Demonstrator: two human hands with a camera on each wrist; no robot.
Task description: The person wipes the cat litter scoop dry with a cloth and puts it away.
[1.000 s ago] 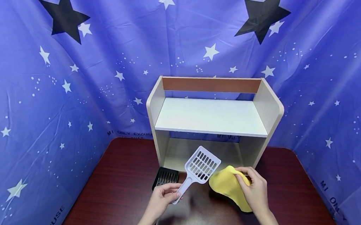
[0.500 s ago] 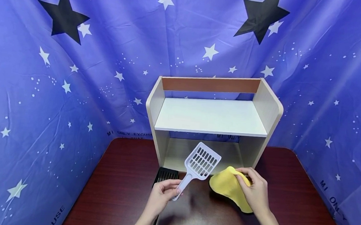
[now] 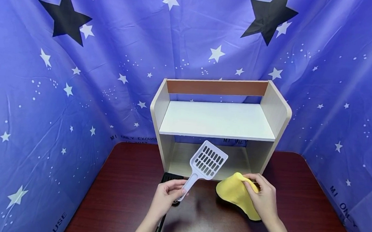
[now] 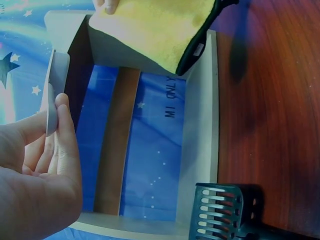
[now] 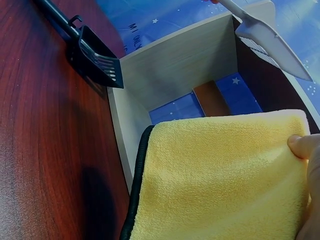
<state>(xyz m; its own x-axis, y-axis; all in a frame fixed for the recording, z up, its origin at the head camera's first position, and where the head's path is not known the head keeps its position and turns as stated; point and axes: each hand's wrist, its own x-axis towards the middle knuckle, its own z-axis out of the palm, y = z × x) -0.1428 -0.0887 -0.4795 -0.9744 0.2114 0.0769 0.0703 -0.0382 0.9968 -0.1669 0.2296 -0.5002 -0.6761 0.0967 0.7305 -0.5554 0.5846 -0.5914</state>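
Note:
In the head view my left hand (image 3: 165, 197) pinches the handle of a pale, slotted litter scoop (image 3: 196, 173), its head raised before the shelf's lower opening. The left wrist view shows this scoop nearly edge-on between thumb and fingers. My right hand (image 3: 263, 198) pinches the upper edge of a yellow cloth (image 3: 237, 193) with dark edging, which hangs down; the right wrist view shows its fluffy face (image 5: 220, 175). Behind and below the left hand lies a black slotted scoop (image 5: 92, 55) on the table, its handle pointing toward me. The left hand partly covers it in the head view.
A small two-level shelf unit (image 3: 218, 120) stands at the back of the dark red wooden table (image 3: 117, 190). Blue curtains (image 3: 192, 40) with stars surround the table at the back and both sides. The black scoop's head lies by the unit's front left corner.
My left hand has raised the pale litter scoop slightly, up and away from me, uncovering more of the black scoop's handle. The right hand and the cloth have hardly moved.

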